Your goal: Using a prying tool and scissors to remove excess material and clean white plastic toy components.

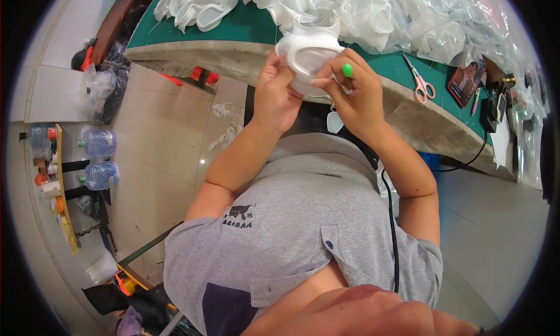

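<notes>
Both hands hold a white, soft-looking piece with a raised oval rim (315, 49) at the table's near edge. My left hand (279, 90) grips its left side, thumb on the front. My right hand (360, 91) pinches its lower right edge between thumb and fingertips. A bright green cover or ring (347, 70) sits on a finger of the right hand. Below that hand hangs a small white shield-shaped piece (334, 122); what it hangs from is unclear. Just beyond the hands, similar white pieces (201, 6) lie heaped on the green tabletop (248, 26).
Clear plastic bags (420, 24) with more white pieces cover the table's far right. Pink-handled scissors (419, 84), a dark flat case (465, 82) and a pink pen (475, 101) lie to the right. A black cable (394, 237) crosses my shirt. Large blue bottles (99, 176) stand at left.
</notes>
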Demonstrator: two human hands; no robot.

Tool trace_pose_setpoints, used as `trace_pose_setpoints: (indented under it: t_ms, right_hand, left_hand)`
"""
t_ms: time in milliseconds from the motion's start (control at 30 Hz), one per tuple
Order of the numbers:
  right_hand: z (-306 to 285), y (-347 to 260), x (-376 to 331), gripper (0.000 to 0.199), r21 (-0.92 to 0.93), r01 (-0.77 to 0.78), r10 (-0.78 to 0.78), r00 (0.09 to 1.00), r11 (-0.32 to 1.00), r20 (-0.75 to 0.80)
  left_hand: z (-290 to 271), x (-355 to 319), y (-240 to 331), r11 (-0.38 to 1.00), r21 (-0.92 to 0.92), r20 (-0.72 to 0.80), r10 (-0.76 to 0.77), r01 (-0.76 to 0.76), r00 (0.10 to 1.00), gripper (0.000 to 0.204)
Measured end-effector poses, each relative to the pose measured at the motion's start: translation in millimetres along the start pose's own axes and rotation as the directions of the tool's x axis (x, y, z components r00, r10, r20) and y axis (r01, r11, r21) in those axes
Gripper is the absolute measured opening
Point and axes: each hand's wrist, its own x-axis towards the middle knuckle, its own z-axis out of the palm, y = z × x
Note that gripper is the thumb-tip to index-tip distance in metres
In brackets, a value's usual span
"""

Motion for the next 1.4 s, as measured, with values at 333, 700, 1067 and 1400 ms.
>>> trace_pose_setpoints:
  t_ms: [333,700,1067,1400]
  right_hand:
    - [-32.5,4.4,-12.6,0.012,-0.021,0.079,-0.078,0.995,0.997,0.063]
    - [-49.5,9.4,-12.6,0.04,0.165,-0.217,0.234,0.968,0.962,-0.091]
    - [-21.0,28.7,4.2,0.031,0.663,-0.727,0.527,0.641,0.181,0.559]
    - [-26.3,28.4,3.8,0.025,0.705,-0.588,0.63,0.733,0.397,0.257]
  left_hand:
    - [-7.2,5.6,9.5,0.996,-0.082,0.003,0.025,-0.025,1.0,0.022]
    - [-18.1,7.3,20.4,0.793,-0.522,0.209,-0.239,0.315,0.948,0.036]
    - [-27.3,9.1,23.5,0.581,-0.67,0.412,-0.227,0.462,0.882,0.035]
    - [-23.7,6.5,15.5,0.829,-0.513,0.278,-0.087,0.225,0.957,0.036]
